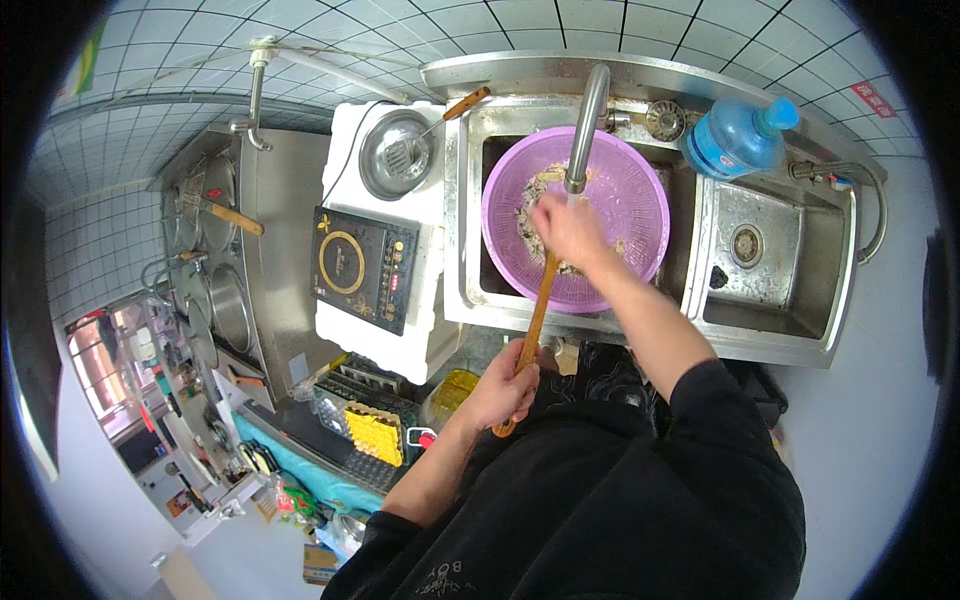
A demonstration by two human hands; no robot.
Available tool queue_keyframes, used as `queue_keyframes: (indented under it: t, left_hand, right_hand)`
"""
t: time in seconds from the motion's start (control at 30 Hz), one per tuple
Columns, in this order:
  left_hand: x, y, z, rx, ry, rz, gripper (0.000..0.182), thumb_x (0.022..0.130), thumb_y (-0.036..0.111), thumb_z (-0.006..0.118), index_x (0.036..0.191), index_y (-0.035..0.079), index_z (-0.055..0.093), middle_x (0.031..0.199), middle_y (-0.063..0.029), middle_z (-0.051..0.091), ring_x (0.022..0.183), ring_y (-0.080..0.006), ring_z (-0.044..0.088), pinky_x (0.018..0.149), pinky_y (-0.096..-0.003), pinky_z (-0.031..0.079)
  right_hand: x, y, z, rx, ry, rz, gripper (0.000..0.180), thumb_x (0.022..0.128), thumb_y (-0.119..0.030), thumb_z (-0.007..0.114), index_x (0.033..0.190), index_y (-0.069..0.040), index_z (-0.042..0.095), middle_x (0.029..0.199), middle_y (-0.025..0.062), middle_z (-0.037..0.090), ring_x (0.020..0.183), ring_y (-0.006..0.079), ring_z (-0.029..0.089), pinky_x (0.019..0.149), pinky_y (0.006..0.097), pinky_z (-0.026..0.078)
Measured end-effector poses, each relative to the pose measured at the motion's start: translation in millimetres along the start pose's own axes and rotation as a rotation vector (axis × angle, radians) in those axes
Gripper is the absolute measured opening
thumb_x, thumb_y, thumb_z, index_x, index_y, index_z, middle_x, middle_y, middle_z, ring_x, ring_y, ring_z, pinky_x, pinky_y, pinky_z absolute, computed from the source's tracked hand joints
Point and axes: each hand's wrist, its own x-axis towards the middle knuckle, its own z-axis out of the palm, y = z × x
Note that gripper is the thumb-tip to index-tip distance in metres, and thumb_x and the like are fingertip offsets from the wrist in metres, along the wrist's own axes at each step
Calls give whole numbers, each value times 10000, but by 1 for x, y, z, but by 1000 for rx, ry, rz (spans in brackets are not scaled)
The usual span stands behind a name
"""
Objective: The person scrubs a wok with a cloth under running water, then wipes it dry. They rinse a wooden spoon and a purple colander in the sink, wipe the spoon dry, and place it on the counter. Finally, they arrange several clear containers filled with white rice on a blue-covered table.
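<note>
My left hand is closed around the lower part of a long wooden handle, close to my body. The handle slants up over the front rim of a purple plastic colander. My right hand, curled and partly blurred, is closed at the handle's far end and hides the utensil's head. Directly above that hand is the spout of a steel faucet, with a pale streak that looks like water below it. The colander sits in the left sink basin and holds pale and dark food scraps.
Left of the sink, a white foam box bears a black induction cooker and a metal bowl with a wooden-handled slotted utensil. A blue water jug stands behind the right basin. Yellow egg trays lie below left.
</note>
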Motion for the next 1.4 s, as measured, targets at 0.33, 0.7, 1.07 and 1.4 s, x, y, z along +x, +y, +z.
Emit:
queue_keyframes:
  t: [0.33,0.7,1.07,1.4]
  left_hand:
    - [-7,7,-2,87,-11,34,299,1057,65,474,1348,78,407,746,-12,424,458,-88,374,399,-261,358]
    - [-10,3,-13,60,-61,-16,289,1065,68,465,1348,78,405,732,-12,427,467,-93,381,406,-257,356]
    - [-17,7,-11,175,-79,-2,301,1069,66,461,1359,83,384,728,-7,422,465,-94,379,411,-253,358]
    - [-11,0,-19,110,-80,0,316,1062,56,463,1367,82,385,734,-11,424,460,-91,378,403,-254,353]
  right_hand:
    - [-15,-5,-4,202,218,-150,224,942,-313,685,877,-100,708,782,145,697,741,328,704,678,456,567]
    - [-14,22,-9,256,74,137,299,991,-337,639,835,-86,682,761,154,694,675,315,696,654,452,554]
    - [25,7,-10,226,214,118,332,945,-414,666,838,-105,723,738,141,709,684,322,710,668,463,560]
    - [5,-5,9,241,199,64,303,917,-325,704,737,-90,636,702,125,662,650,302,681,617,435,532]
